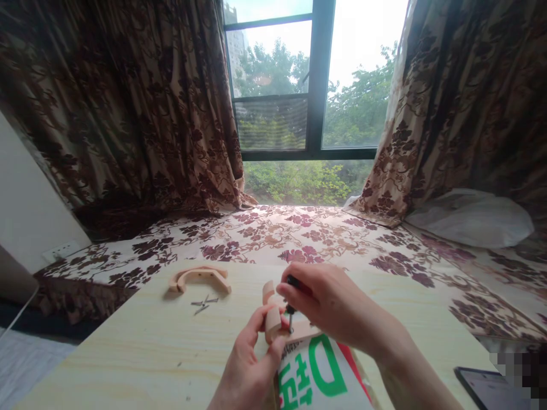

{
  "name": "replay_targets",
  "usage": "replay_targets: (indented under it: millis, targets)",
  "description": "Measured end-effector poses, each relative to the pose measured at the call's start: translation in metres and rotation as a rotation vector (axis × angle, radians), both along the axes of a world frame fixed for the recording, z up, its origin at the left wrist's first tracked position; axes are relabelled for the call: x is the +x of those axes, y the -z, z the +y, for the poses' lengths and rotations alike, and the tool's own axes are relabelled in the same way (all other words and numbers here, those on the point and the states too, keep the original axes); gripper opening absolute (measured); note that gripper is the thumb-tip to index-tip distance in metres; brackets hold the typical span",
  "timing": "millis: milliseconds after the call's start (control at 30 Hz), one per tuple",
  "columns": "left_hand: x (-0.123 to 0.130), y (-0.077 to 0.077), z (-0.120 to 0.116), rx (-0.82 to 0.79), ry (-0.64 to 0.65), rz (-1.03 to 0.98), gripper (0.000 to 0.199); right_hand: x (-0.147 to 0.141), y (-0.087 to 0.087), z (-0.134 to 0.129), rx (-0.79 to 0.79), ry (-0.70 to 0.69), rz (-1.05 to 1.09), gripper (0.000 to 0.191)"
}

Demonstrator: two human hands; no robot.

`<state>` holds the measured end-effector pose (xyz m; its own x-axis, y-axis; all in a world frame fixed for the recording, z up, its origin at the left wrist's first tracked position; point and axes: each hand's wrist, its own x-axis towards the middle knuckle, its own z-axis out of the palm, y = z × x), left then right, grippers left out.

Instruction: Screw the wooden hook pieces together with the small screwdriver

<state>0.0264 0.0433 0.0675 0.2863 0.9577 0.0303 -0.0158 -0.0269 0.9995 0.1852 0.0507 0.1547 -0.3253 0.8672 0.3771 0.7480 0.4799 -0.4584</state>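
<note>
My left hand is closed around a curved light-wood piece, its thumb and fingers on either side. My right hand grips a screwdriver by its black handle, holding it upright. The metal tip points down at the wood just beside my left fingertips; a screw under it is too small to make out. Part of the wood is hidden behind both hands. Beneath them lies a white bag with green lettering. To the left are more curved wooden pieces and several loose screws.
The pale wooden tabletop carries everything. A dark-edged tablet or phone lies at the right front. Behind the table is a ledge with flowered cloth, and a white plastic bag rests on it under the curtain.
</note>
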Motion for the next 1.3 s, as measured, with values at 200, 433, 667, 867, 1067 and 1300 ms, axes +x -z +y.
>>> replay_targets:
  millis: [200,433,667,867,1067,1300]
  targets:
    - [0.000,0.000,-0.001,0.022,0.019,0.031,0.029,-0.004,0.006,0.005,0.062,0.104,-0.054,0.024]
    - [-0.001,0.003,0.002,0.043,-0.023,0.031,0.027,-0.005,0.003,-0.001,0.011,-0.008,-0.005,0.013]
    - [-0.001,0.002,0.002,0.014,0.039,0.012,0.024,-0.003,0.007,0.006,0.064,0.156,-0.064,0.021]
    - [-0.002,0.003,0.002,0.029,0.037,0.006,0.025,0.002,-0.003,-0.006,-0.026,-0.035,-0.021,0.024]
    - [0.000,-0.002,0.001,0.000,0.026,-0.001,0.025,0.002,0.004,0.005,0.055,0.056,-0.025,0.028]
    - [0.003,-0.003,-0.001,-0.044,0.018,-0.049,0.031,0.000,0.004,0.004,0.100,0.054,-0.002,0.024]
